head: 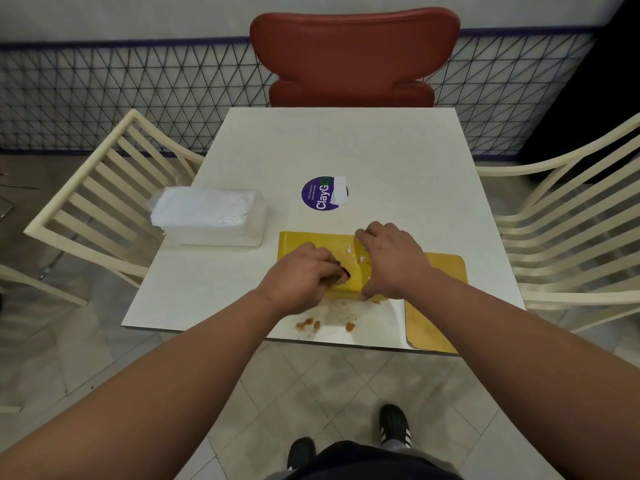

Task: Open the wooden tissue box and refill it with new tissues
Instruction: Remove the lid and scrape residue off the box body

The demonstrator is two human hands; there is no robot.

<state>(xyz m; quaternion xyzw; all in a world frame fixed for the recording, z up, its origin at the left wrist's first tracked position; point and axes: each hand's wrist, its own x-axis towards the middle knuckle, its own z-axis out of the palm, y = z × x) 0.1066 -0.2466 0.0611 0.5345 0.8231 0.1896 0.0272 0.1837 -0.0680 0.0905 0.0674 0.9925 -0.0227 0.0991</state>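
Note:
A yellow wooden tissue box (311, 242) lies on the white table (332, 147) near its front edge. My left hand (301, 275) rests on the box's near left part, fingers curled at a dark opening in its top. My right hand (391, 259) grips the box's right end, fingers over the far edge, thumb at the near side. A flat yellow wooden panel (436, 303) lies to the right of the box, partly under my right wrist. A clear-wrapped pack of white tissues (207, 214) sits at the table's left edge.
A round purple sticker (320, 194) with a torn white patch is on the table behind the box. Brown crumbs (311, 323) lie by the front edge. A red chair (353, 57) stands opposite. Cream slatted chairs (104, 188) flank both sides.

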